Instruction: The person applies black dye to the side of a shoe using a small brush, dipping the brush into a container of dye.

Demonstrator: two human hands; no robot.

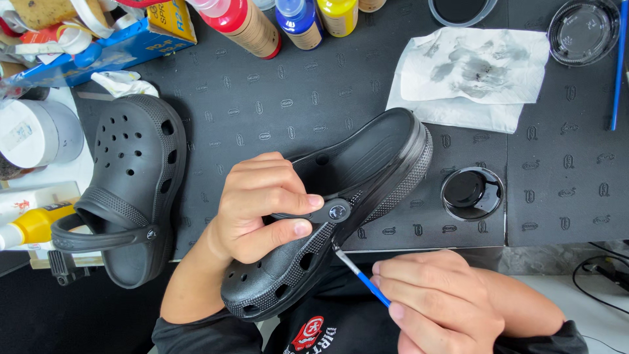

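Note:
My left hand point(259, 206) grips a black perforated clog point(354, 170) that lies tilted on its side, thumb and fingers pinched on its heel strap near the rivet. My right hand point(436, 298) holds a thin blue-handled brush point(360, 272), and the brush tip touches the clog's side just below the strap rivet. A second black clog point(134, 183) rests sole down on the dark mat point(262, 98) to the left, apart from both hands.
A small round lid of black paint point(472, 192) sits right of the held clog. A stained white paper towel point(472, 75) lies behind it. Several paint bottles point(295, 19) stand along the far edge. Tubs, tape and a blue box crowd the left side.

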